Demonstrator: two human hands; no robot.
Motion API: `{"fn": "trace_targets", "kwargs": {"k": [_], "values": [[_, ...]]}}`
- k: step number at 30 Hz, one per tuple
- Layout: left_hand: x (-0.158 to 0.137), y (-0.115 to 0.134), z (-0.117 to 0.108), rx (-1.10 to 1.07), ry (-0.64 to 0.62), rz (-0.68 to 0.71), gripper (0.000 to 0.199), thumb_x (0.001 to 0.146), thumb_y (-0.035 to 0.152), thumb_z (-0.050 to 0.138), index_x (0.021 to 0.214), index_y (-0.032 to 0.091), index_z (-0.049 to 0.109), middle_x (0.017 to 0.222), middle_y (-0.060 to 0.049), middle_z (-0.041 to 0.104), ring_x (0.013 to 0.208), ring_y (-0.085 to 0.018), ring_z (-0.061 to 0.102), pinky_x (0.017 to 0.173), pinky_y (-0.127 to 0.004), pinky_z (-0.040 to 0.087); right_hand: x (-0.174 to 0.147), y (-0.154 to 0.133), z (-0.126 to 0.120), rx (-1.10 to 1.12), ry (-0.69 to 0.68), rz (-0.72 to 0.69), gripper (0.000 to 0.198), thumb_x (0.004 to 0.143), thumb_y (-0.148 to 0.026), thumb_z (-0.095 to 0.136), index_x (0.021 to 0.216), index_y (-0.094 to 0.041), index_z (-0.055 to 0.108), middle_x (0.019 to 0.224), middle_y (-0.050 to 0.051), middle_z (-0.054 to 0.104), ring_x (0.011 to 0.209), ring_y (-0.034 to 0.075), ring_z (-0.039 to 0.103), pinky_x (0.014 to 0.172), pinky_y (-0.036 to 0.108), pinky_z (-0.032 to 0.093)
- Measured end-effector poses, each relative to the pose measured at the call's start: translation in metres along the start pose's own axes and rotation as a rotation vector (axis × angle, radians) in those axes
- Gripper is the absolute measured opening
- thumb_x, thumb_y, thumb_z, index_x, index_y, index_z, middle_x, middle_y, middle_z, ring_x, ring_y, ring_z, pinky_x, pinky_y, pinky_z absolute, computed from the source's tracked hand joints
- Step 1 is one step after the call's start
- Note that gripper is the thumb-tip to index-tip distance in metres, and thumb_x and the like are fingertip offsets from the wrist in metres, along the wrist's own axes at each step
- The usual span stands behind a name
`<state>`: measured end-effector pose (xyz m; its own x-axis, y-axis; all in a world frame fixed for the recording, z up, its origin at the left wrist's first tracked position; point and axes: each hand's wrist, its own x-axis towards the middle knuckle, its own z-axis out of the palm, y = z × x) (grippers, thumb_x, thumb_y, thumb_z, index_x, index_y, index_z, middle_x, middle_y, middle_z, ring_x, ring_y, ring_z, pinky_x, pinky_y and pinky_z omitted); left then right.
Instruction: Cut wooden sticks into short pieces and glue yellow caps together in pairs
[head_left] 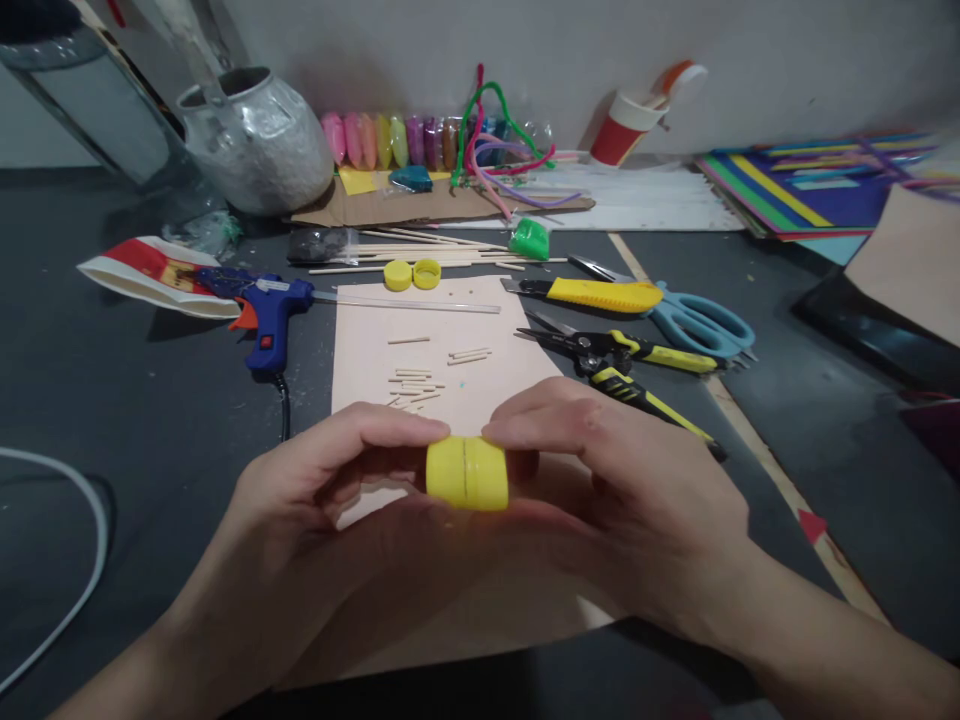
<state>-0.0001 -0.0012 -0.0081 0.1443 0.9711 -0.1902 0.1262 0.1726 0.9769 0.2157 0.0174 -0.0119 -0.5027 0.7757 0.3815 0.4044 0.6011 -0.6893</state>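
In the lower centre of the frame I hold a short yellow barrel, glossy and lying on its side, a thin dark seam round its middle. My left hand pinches its left end, the fingers parted only as far as the piece is thick; my right hand grips the right end the same way, one finger on the upper edge and the thumb below.

Just past my hands, small cut sticks lie on a pale sheet on the dark table. Right of centre are black-and-yellow cutters and a yellow utility knife; left of centre, a blue glue gun. Two yellow caps sit at the sheet's far edge. Farther, in the upper left, stands a silvery pot.
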Motion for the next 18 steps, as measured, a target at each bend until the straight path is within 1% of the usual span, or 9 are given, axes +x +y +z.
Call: {"fn": "trace_targets", "kwargs": {"k": [2, 6, 8, 10, 12, 14, 18], "values": [[0.0012, -0.0017, -0.0012, 0.003, -0.029, -0.015, 0.019, 0.078, 0.031, 0.08, 0.095, 0.033, 0.076, 0.098, 0.003, 0.077, 0.085, -0.016, 0.073, 0.073, -0.018, 0.057, 0.0012, 0.0025, -0.0011, -0.012, -0.03, 0.001, 0.025, 0.093, -0.04, 0.065, 0.105, -0.019, 0.061, 0.088, 0.004, 0.068, 0.078, 0.016, 0.064, 0.066, 0.026, 0.048], [0.0034, -0.0055, -0.0013, -0.048, -0.085, -0.109, 0.023, 0.077, 0.031, 0.082, 0.098, 0.03, 0.073, 0.099, 0.003, 0.075, 0.087, -0.014, 0.072, 0.073, -0.016, 0.056, 0.0058, 0.0083, -0.0055, -0.034, -0.129, -0.001, 0.037, 0.096, -0.052, 0.056, 0.103, -0.016, 0.06, 0.082, 0.002, 0.063, 0.07, 0.013, 0.058, 0.062, 0.025, 0.043], [0.0043, -0.0059, -0.0003, -0.11, -0.081, -0.17, 0.025, 0.077, 0.031, 0.082, 0.099, 0.029, 0.072, 0.097, 0.003, 0.076, 0.086, -0.013, 0.072, 0.073, -0.015, 0.056, 0.0071, 0.0098, -0.0078, -0.035, -0.138, -0.016, 0.039, 0.096, -0.053, 0.055, 0.103, -0.015, 0.059, 0.083, 0.002, 0.063, 0.069, 0.013, 0.056, 0.062, 0.024, 0.042], [0.0052, -0.0052, 0.0009, -0.183, -0.053, -0.215, 0.027, 0.075, 0.031, 0.084, 0.099, 0.028, 0.071, 0.094, 0.003, 0.077, 0.084, -0.013, 0.072, 0.072, -0.015, 0.056, 0.0075, 0.0096, -0.0091, -0.042, -0.121, -0.023, 0.035, 0.094, -0.049, 0.06, 0.103, -0.016, 0.059, 0.083, 0.001, 0.063, 0.067, 0.012, 0.056, 0.06, 0.023, 0.041], [0.006, -0.0045, 0.0015, -0.236, -0.03, -0.221, 0.029, 0.072, 0.03, 0.086, 0.097, 0.026, 0.071, 0.092, 0.002, 0.077, 0.083, -0.014, 0.073, 0.072, -0.017, 0.057, 0.0073, 0.008, -0.0091, -0.045, -0.1, -0.015, 0.035, 0.093, -0.048, 0.063, 0.106, -0.016, 0.059, 0.083, 0.0, 0.064, 0.066, 0.012, 0.057, 0.06, 0.024, 0.041], [0.0061, -0.0048, 0.0012, -0.251, -0.042, -0.205, 0.029, 0.071, 0.027, 0.086, 0.097, 0.025, 0.072, 0.092, 0.001, 0.077, 0.084, -0.016, 0.073, 0.072, -0.018, 0.058, 0.0071, 0.0059, -0.0079, -0.043, -0.096, 0.002, 0.036, 0.092, -0.049, 0.064, 0.11, -0.017, 0.059, 0.084, 0.001, 0.065, 0.068, 0.013, 0.059, 0.062, 0.025, 0.042], [0.0037, -0.008, -0.002, -0.191, -0.084, -0.165, 0.028, 0.076, 0.027, 0.083, 0.101, 0.03, 0.072, 0.098, 0.002, 0.077, 0.086, -0.016, 0.073, 0.072, -0.018, 0.058, 0.0069, 0.0035, -0.0052, -0.03, -0.11, 0.006, 0.029, 0.094, -0.043, 0.063, 0.109, -0.018, 0.059, 0.084, 0.001, 0.067, 0.071, 0.014, 0.061, 0.064, 0.025, 0.044]]}}
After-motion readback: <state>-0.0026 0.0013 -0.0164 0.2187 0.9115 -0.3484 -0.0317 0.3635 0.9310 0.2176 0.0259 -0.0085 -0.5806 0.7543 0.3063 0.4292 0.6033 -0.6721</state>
